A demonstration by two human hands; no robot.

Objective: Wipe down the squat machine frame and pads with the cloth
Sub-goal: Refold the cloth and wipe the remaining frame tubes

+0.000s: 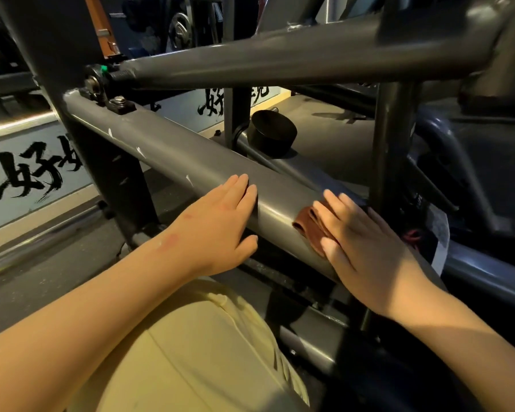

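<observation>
My right hand (366, 248) presses the brown cloth (311, 226) flat on the slanted frame bar (167, 150) — fingers straight; my left hand (220, 221) rests open beside it. Other bars and pads likely remain — wiping looks midway.

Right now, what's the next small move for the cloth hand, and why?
Probably slide the right hand, flat on the brown cloth, up the grey tube toward the left hand: an upright post blocks the other way and pale scuffs lie up-tube.
</observation>
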